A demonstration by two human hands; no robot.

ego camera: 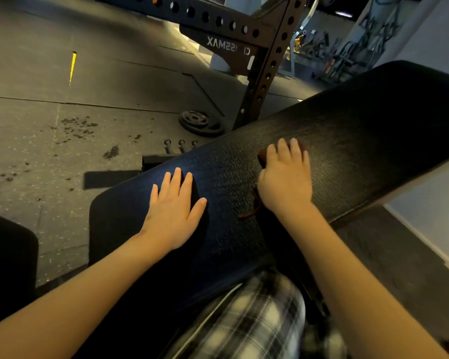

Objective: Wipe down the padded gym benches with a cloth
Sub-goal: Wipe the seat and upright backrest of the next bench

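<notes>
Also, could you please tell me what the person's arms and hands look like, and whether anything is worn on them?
The left hand and right hand are ungloved, with no watch, bracelet or ring showing. Both arms are bare to the frame's edge, with no sleeves in view. The only clothing visible is a black-and-white checked garment low between them.
</notes>
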